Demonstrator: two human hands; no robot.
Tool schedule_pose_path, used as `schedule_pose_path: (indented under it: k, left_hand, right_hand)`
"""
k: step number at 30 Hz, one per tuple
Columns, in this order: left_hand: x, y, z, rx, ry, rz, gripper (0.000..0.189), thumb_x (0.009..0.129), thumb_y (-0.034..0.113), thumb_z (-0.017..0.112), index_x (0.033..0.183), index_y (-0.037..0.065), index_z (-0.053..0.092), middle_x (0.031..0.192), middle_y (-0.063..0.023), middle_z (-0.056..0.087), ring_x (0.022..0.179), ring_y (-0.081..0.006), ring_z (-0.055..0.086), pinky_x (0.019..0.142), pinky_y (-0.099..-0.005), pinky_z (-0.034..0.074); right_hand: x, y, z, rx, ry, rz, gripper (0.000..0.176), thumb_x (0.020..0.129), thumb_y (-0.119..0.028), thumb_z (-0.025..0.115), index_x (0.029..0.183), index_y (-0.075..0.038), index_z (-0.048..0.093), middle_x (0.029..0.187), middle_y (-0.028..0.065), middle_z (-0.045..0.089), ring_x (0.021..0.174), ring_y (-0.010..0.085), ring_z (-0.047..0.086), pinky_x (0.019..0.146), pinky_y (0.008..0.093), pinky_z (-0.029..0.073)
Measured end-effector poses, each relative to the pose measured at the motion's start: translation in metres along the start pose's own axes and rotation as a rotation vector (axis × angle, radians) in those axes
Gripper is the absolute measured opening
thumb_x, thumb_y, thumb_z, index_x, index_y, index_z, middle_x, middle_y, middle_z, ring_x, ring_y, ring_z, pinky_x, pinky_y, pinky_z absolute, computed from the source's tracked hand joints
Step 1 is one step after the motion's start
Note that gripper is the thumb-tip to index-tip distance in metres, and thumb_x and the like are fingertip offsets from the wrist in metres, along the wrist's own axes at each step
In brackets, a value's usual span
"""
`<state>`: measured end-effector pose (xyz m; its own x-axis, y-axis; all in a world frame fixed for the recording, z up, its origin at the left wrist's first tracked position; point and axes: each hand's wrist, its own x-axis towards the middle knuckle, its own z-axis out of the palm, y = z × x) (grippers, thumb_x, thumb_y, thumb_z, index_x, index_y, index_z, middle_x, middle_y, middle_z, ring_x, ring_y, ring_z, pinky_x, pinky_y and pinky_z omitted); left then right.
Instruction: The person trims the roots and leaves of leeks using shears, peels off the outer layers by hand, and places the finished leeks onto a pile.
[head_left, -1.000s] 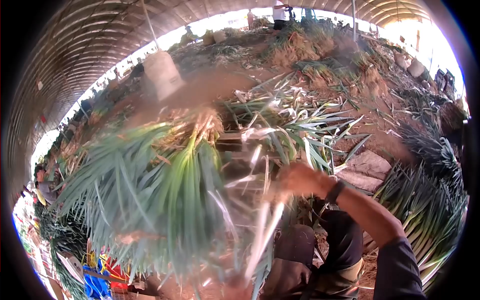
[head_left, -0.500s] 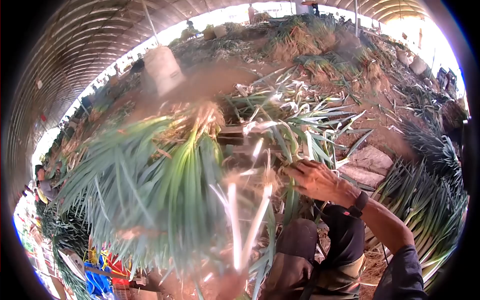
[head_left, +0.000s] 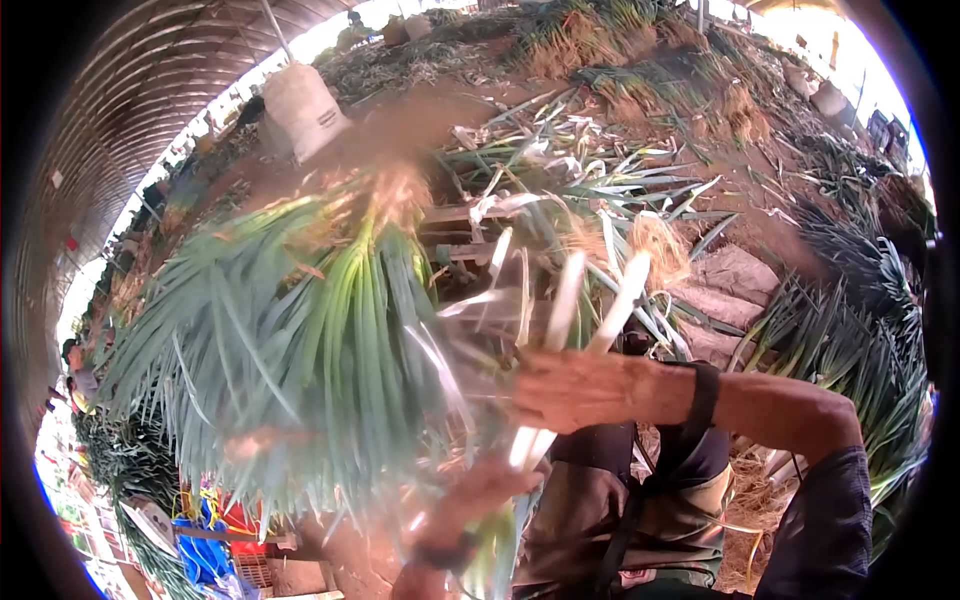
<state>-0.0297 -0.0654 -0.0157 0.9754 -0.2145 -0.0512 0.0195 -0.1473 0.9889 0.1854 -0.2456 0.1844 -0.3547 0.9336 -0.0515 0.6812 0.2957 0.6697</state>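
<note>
Reaching in from the right, my right hand (head_left: 590, 390) lies flat across two thick white stalks (head_left: 566, 300), its fingers close together and pointing left; I cannot tell whether they are clamped on the stalks. The stalks slant side by side in front of the wearer's lap, their shaggy tan roots (head_left: 660, 250) uppermost. My left hand (head_left: 485, 490) is low in the view, beside the stalks' lower white part and just above some green leaves (head_left: 490, 550). It is blurred, so I cannot tell whether its fingers are apart or closed. Dark bands circle both wrists.

To the left I see a big heap of leek-like plants (head_left: 350, 320), with roots at the top and long blue-green leaves fanning downward. Behind it, a pale sack (head_left: 300, 110) stands on brown soil. Loose leaves and pale stems are strewn beyond my right hand, near some flat brownish pieces (head_left: 730, 290). Along the right edge lies another pile of long-leaved plants (head_left: 830, 400). At lower left I make out a bright blue item (head_left: 203, 550) beside an orange crate (head_left: 255, 572). A ribbed, curved roof (head_left: 130, 120) arches over the upper left.
</note>
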Motion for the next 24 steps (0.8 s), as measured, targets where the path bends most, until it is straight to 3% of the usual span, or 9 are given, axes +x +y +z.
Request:
schedule_pose_path:
  k: [2, 3, 7, 10, 12, 14, 18, 21, 24]
  left_hand:
    - [-0.002, -0.029, -0.006, 0.558, -0.003, 0.105, 0.067, 0.093, 0.015, 0.071, 0.151, 0.006, 0.039, 0.134, -0.0111, 0.061, 0.12, -0.0242, 0.061, 0.105, -0.0323, 0.049]
    - [0.017, 0.023, -0.01, 0.414, 0.014, -0.035, 0.069, 0.091, 0.017, 0.073, 0.151, 0.006, 0.039, 0.133, -0.0108, 0.061, 0.119, -0.0238, 0.062, 0.105, -0.0329, 0.049]
    - [0.024, 0.045, -0.008, 0.417, 0.167, -0.084, 0.072, 0.084, 0.017, 0.08, 0.145, 0.007, 0.044, 0.125, -0.0134, 0.064, 0.108, -0.0236, 0.065, 0.101, -0.0347, 0.052]
    - [0.013, 0.015, -0.014, 0.469, 0.298, -0.224, 0.071, 0.074, 0.017, 0.085, 0.137, 0.01, 0.052, 0.121, -0.0159, 0.066, 0.109, -0.0271, 0.065, 0.096, -0.0397, 0.052]
    - [0.007, 0.015, -0.021, 0.619, 0.299, -0.078, 0.073, 0.073, 0.015, 0.085, 0.137, 0.009, 0.052, 0.122, -0.0177, 0.065, 0.109, -0.0333, 0.065, 0.096, -0.0424, 0.052]
    - [-0.001, -0.012, -0.025, 0.869, 0.384, 0.019, 0.081, 0.07, 0.011, 0.085, 0.142, 0.006, 0.048, 0.123, -0.0226, 0.063, 0.115, -0.0429, 0.059, 0.097, -0.048, 0.048]
    - [-0.001, -0.07, -0.049, 0.655, 0.441, 0.014, 0.083, 0.066, -0.005, 0.077, 0.144, 0.006, 0.05, 0.116, -0.0201, 0.067, 0.11, -0.0408, 0.063, 0.095, -0.0455, 0.049]
    - [0.01, -0.103, -0.049, 0.451, 0.346, -0.111, 0.07, 0.072, 0.0, 0.073, 0.139, 0.005, 0.054, 0.119, -0.0172, 0.068, 0.103, -0.0346, 0.067, 0.085, -0.0437, 0.055]
    - [0.002, -0.083, -0.042, 0.31, 0.248, -0.432, 0.054, 0.092, 0.015, 0.057, 0.146, 0.014, 0.049, 0.132, -0.0191, 0.06, 0.1, -0.0373, 0.066, 0.077, -0.0463, 0.056]
  right_hand:
    - [-0.012, -0.012, 0.027, 0.06, -0.002, 0.189, 0.034, 0.084, -0.037, 0.075, 0.107, -0.015, 0.062, 0.1, 0.0041, 0.065, 0.097, 0.0159, 0.062, 0.099, 0.0379, 0.048]
    - [-0.019, 0.012, 0.009, 0.111, 0.005, 0.135, 0.027, 0.086, -0.031, 0.075, 0.078, -0.016, 0.053, 0.064, -0.0061, 0.042, 0.064, 0.0086, 0.049, 0.071, 0.03, 0.049]
    - [-0.058, 0.042, 0.004, 0.168, -0.247, 0.234, 0.019, 0.086, -0.02, 0.07, 0.086, -0.011, 0.053, 0.067, -0.0014, 0.049, 0.067, 0.012, 0.053, 0.066, 0.0265, 0.051]
    - [-0.101, 0.052, 0.009, 0.13, -0.149, 0.381, 0.015, 0.082, -0.017, 0.066, 0.087, -0.013, 0.054, 0.071, -0.0002, 0.052, 0.068, 0.0129, 0.055, 0.067, 0.0285, 0.052]
    - [-0.131, 0.064, -0.003, 0.108, -0.402, 0.411, 0.014, 0.088, -0.01, 0.065, 0.099, -0.007, 0.059, 0.077, 0.0044, 0.056, 0.073, 0.0157, 0.06, 0.067, 0.0287, 0.057]
    - [-0.168, 0.073, -0.01, 0.085, -0.318, 0.503, 0.018, 0.08, -0.011, 0.067, 0.097, -0.01, 0.061, 0.076, 0.0052, 0.057, 0.075, 0.0179, 0.063, 0.068, 0.03, 0.055]
    - [-0.254, 0.086, -0.062, 0.205, -0.351, 0.77, 0.032, 0.075, -0.012, 0.067, 0.106, -0.006, 0.062, 0.09, 0.0101, 0.063, 0.084, 0.0274, 0.065, 0.076, 0.0387, 0.052]
    - [-0.326, 0.063, -0.122, 0.096, -0.291, 0.989, 0.033, 0.073, -0.008, 0.064, 0.105, -0.003, 0.062, 0.09, 0.0122, 0.066, 0.085, 0.0319, 0.066, 0.077, 0.042, 0.053]
    - [-0.384, 0.03, -0.181, 0.148, -0.55, 1.497, 0.04, 0.074, -0.015, 0.071, 0.112, -0.007, 0.062, 0.095, 0.0156, 0.07, 0.089, 0.0362, 0.067, 0.077, 0.0462, 0.054]
